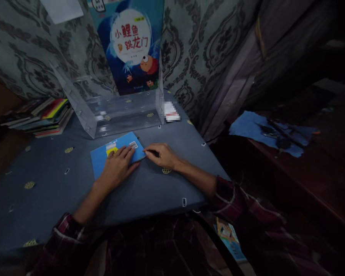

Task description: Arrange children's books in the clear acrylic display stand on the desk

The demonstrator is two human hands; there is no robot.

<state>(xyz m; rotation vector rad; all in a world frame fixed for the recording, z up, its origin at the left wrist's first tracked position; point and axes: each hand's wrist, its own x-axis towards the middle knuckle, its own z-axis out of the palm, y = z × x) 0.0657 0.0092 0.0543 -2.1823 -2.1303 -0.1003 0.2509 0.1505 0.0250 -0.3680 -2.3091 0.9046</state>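
A thin blue book (100, 157) with a yellow patch and a barcode label lies flat on the dark patterned tablecloth (74, 203). My left hand (118, 164) rests on its cover, fingers stretched out and covering part of it. At the book's right corner, my right hand (161, 155) pinches the edge between thumb and forefinger. Just beyond the book stands a clear plastic rack (89, 119). In it leans a large picture book (132, 73) with Chinese title characters and an orange fish.
Several stacked books (43, 115) sit at the left. A blurred white-and-red item (171, 112) is right of the rack. A blue cloth or sheet (247, 128) with dark objects lies on a wooden surface (293, 172) at right. Below the table edge is a colourful book (231, 239).
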